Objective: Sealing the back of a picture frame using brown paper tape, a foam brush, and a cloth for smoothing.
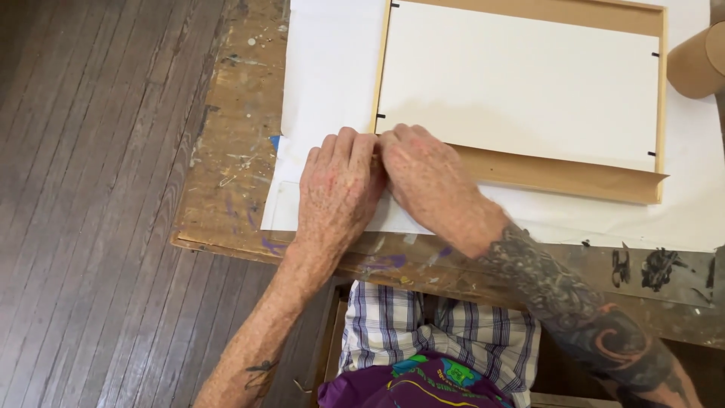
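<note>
At the near left corner of a pale wooden frame (518, 172), both hands meet on the white paper sheet (325, 83) that covers a paint-stained worktop (226, 189). Left hand (337, 189) lies palm down just left of that corner, its fingers (343, 145) bent and pressing down where frame and paper meet; whether anything is pinched under them cannot be told. Right hand (427, 180) rests touching the left one, knuckles up, with its fingers (396, 140) curled onto the frame's corner, gripping or pressing the wood there, the exact hold hidden by the hand itself.

The frame lies flat, back side up, running from the hands toward the far right, with a white backing board (521, 83) set inside it and small black tabs along its edges. A brown paper strip runs along the near rail. A cardboard tube (698, 64) stands at the far right edge of the view, apart from the frame. Dark paint marks show on the bare worktop to the near right. Grey wooden floorboards (91, 189) fill the left side, and the person's plaid shorts (438, 329) appear below the worktop edge.
</note>
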